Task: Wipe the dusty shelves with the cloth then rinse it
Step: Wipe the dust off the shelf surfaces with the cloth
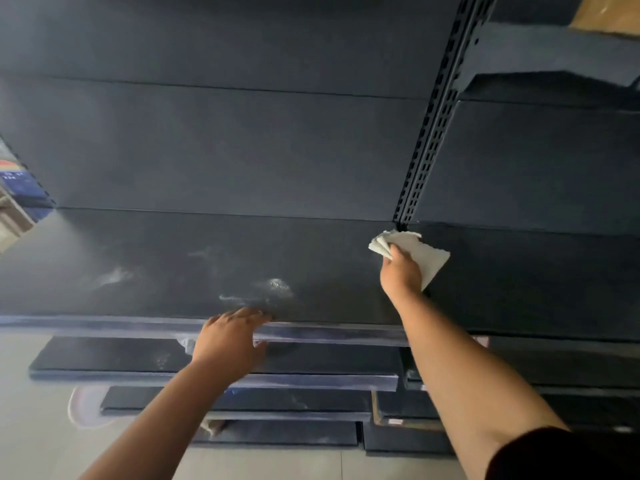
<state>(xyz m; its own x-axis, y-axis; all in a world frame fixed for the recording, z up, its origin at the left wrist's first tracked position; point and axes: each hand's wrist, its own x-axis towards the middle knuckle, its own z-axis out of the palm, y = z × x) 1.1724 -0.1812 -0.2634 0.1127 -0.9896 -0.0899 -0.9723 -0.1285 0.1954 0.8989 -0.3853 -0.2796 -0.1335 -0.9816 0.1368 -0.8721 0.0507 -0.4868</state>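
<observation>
A dark metal shelf (173, 265) spans the middle of the view, with pale dust smears near its front. My right hand (400, 271) presses a folded white cloth (426, 254) on the shelf's far right end, at the foot of the slotted upright. My left hand (230, 337) rests flat on the shelf's front edge, fingers spread, holding nothing.
A slotted black upright (436, 112) rises at the right, with more dark shelves (540, 161) beyond it. Lower shelves (214, 362) step out below the front edge. A dark back panel (214, 133) stands behind. Pale floor (38, 427) lies at the lower left.
</observation>
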